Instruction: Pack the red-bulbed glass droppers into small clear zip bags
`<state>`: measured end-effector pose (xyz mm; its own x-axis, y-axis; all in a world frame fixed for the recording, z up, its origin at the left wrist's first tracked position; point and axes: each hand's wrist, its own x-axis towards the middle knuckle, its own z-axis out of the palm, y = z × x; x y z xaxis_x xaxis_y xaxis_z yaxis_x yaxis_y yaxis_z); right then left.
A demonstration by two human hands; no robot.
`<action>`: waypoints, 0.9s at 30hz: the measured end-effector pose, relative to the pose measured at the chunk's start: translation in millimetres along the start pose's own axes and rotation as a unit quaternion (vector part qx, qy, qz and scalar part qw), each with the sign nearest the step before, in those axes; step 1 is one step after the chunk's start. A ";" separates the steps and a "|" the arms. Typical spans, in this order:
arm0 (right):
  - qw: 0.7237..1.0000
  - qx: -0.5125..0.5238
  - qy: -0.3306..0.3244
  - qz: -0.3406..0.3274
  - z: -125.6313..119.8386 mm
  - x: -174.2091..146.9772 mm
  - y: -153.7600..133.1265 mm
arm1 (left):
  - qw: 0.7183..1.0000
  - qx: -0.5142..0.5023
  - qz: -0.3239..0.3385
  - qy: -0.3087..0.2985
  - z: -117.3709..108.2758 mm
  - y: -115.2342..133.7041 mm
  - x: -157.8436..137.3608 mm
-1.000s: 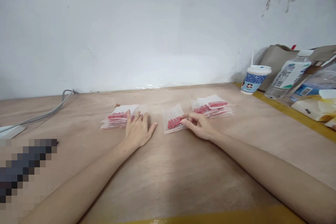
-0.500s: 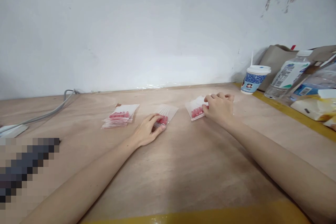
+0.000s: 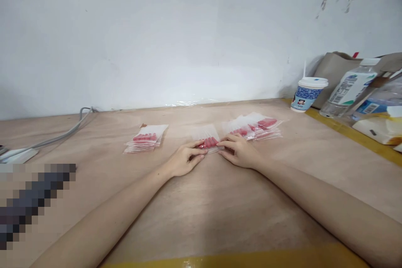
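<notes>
Between my hands, small clear plastic bags (image 3: 210, 141) with red pieces inside lie in a low stack on the table. My left hand (image 3: 184, 159) grips the stack's left edge, thumb in front and fingers bent over the red pieces. On the other side, my right hand (image 3: 241, 151) has its bent fingers and thumb at the right edge of the same bags. Just behind my right hand, a spread pile of similar bags (image 3: 266, 124) fans out to the right. A neater stack of these bags (image 3: 145, 137) sits apart on the left.
A lidded paper cup (image 3: 307, 95) with a straw, a clear bottle (image 3: 351, 88) and a beige bag (image 3: 328, 69) stand at the right by the wall. Grey cables (image 3: 70, 133) run along the left. Yellow tape (image 3: 364, 137) marks the brown table surface (image 3: 201, 209).
My right hand has moved left from the right-hand pile to the middle bags, uncovering that pile. The middle bags now lie straighter, with my left hand still at their left side.
</notes>
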<state>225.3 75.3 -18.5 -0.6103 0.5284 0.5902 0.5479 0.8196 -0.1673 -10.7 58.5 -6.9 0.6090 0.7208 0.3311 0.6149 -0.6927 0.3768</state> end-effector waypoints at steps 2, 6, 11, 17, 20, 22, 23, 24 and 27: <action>1.000 0.008 0.020 -0.011 3.8 -0.8 5.7 | 1.000 -0.003 -0.001 0.007 -0.1 -1.0 -0.4; 0.998 -0.041 0.032 -0.031 4.3 -0.7 9.7 | 0.999 0.001 -0.003 0.032 -0.7 0.2 -1.5; 0.991 -0.128 0.021 -0.018 -1.9 3.1 1.4 | 0.999 0.020 -0.002 0.039 -1.7 2.4 0.3; 0.984 -0.175 0.027 -0.019 -2.0 8.7 -5.9 | 0.997 0.060 0.008 0.043 -0.8 3.7 7.4; 0.983 -0.178 0.043 -0.001 -0.5 8.4 -6.0 | 0.996 0.076 0.008 0.051 0.0 3.8 8.4; 0.983 -0.178 0.047 0.004 0.4 7.7 -5.3 | 0.995 0.086 0.008 0.057 0.3 3.7 8.6; 0.983 -0.178 0.046 0.003 0.8 7.5 -5.0 | 0.994 0.091 0.010 0.060 0.5 3.7 8.8; 0.983 -0.177 0.045 0.001 1.1 7.4 -4.7 | 0.993 0.096 0.012 0.062 0.8 3.7 9.1; 0.984 -0.173 0.045 0.001 1.7 7.9 -4.4 | 0.991 0.111 0.023 0.073 2.4 3.9 11.1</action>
<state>217.1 76.2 -14.5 -0.5643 0.4955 0.6603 0.7202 0.6865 0.1003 -0.3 63.7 -3.9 0.5691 0.6735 0.4717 0.6938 -0.7012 0.1641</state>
